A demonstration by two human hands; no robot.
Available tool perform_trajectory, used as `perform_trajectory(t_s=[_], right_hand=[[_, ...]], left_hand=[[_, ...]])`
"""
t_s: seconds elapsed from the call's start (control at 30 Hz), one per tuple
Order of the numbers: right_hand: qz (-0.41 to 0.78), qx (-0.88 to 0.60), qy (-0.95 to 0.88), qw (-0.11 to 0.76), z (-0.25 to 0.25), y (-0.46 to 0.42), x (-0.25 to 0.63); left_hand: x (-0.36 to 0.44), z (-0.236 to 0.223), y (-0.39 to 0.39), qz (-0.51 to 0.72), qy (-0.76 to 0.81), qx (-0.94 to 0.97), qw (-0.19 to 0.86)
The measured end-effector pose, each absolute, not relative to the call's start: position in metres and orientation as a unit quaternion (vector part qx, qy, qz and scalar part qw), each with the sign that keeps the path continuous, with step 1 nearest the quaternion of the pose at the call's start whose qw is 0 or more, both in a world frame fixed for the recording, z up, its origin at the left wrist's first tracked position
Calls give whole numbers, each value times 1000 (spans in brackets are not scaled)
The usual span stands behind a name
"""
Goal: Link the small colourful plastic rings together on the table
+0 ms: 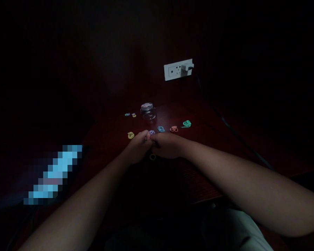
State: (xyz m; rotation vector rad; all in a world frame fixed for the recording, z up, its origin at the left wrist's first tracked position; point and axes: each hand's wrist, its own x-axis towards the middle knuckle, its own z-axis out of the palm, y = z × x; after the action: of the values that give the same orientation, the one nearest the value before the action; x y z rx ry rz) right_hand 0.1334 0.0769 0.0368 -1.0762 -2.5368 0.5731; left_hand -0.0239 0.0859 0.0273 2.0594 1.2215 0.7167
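My left hand [141, 144] and my right hand [167, 144] meet at the fingertips above the dark red tabletop. Both have their fingers closed, and whatever is between them is hidden or too small to name. Just below them lies a single yellowish hair tie [152, 157]. Small piles of hair ties form a row beyond my hands: yellow ties [131, 135] on the left, purple ties [152, 132] partly covered by my fingers, then blue ties [161, 129], pink ties [174, 129] and green ties [186, 123].
Behind the row stands a clear lidded jar [148, 112], with a few loose mixed-colour ties [133, 115] to its left. A wall socket [177, 69] holds a white plug, and a cable [232, 129] runs along the right. A lit, pixelated screen [53, 174] is at the left.
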Motion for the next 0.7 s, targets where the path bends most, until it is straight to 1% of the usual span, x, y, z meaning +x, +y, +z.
perform_trajectory(t_s=[0.27,0.53,0.7], right_hand=[[160,-392,-897,130,41,71,134],[79,-386,-912,116,46,56,135],[76,-382,-915,103,46,54,137]], left_hand=[[-24,27,84,267,455,790,313],[-22,33,76,249,408,820,316],[-21,34,73,232,407,822,323]])
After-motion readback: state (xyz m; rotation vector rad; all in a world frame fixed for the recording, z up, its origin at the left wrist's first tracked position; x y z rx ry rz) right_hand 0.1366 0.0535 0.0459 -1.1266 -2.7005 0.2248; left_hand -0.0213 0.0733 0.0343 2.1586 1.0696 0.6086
